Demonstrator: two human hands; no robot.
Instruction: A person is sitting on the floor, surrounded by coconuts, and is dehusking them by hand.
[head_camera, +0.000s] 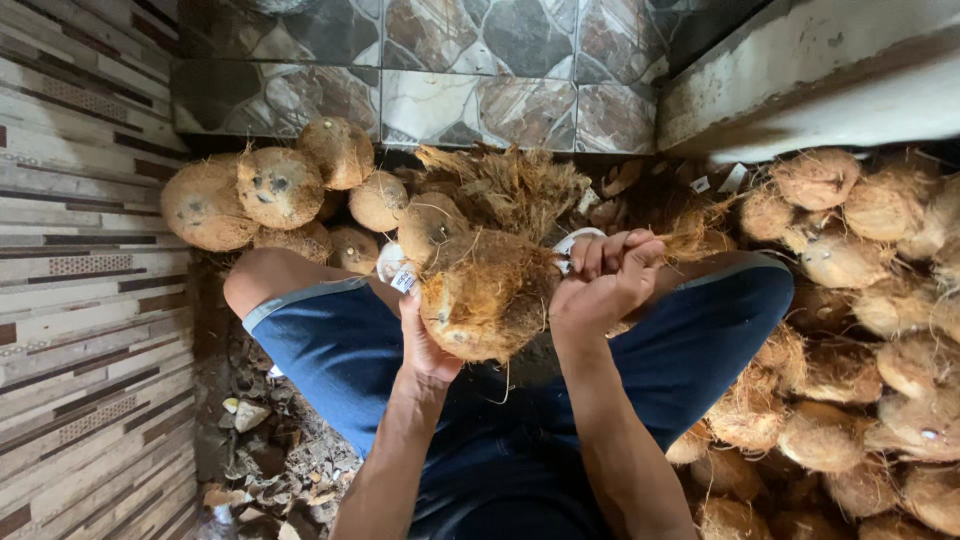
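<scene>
Fibrous brown coconut (487, 295) between 2 hands (425, 345) (600, 290)

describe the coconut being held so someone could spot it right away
Between the knees in blue shorts, above the lap, is a husked coconut. The left hand cups it and the right hand grips its fibres. Unlike the piled coconuts, it is held off the floor.

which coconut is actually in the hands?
The shaggy brown coconut at centre, above the lap: left hand cups its side, right hand grips its fibre. The piled coconuts lie untouched.

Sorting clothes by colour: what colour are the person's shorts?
Dark blue shorts with pale grey hems, seen in the head view.
</scene>
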